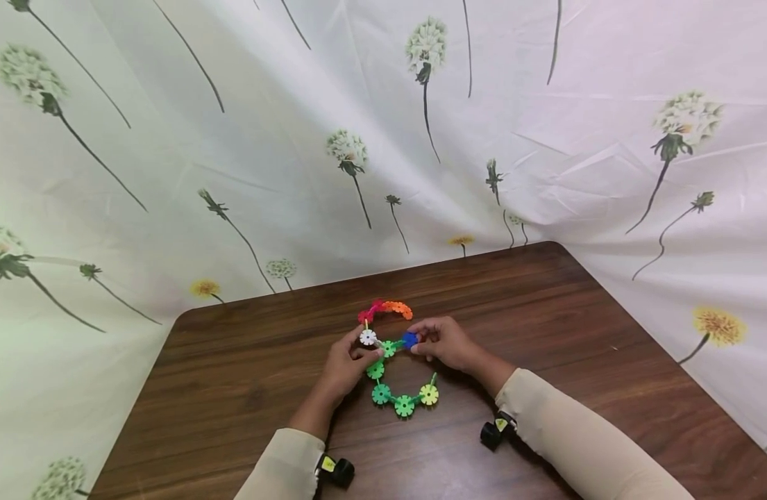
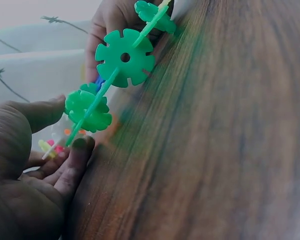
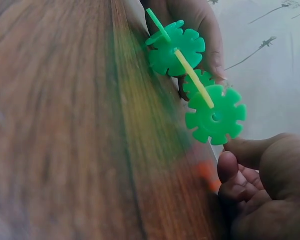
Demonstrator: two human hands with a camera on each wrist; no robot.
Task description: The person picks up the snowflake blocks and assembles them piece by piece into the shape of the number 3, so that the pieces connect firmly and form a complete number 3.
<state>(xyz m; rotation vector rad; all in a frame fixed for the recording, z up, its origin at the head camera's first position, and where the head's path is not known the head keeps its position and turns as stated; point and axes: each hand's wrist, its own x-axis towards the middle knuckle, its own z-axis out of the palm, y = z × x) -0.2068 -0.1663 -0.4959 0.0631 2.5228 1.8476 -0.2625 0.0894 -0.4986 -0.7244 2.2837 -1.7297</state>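
Note:
A curved chain of notched plastic flower discs lies on the table, joined edge to edge. Its upper arc runs from an orange disc (image 1: pixel 395 307) through a red disc (image 1: pixel 365 316) to a white disc (image 1: pixel 367 337). Below, several green discs (image 1: pixel 405 406) curve round to a yellow-green disc (image 1: pixel 429 395). My left hand (image 1: pixel 342 364) pinches the chain at a green disc (image 2: pixel 88 107) below the white one. My right hand (image 1: pixel 450 344) pinches a blue disc (image 1: pixel 409 340) at the right end of the middle link; in the right wrist view, green discs (image 3: pixel 215 116) mostly hide it.
The brown wooden table (image 1: pixel 258 368) reaches back to a white curtain (image 1: pixel 283 167) printed with dandelions. A black wrist camera (image 1: pixel 342 472) is strapped on the left sleeve, another wrist camera (image 1: pixel 492 435) on the right.

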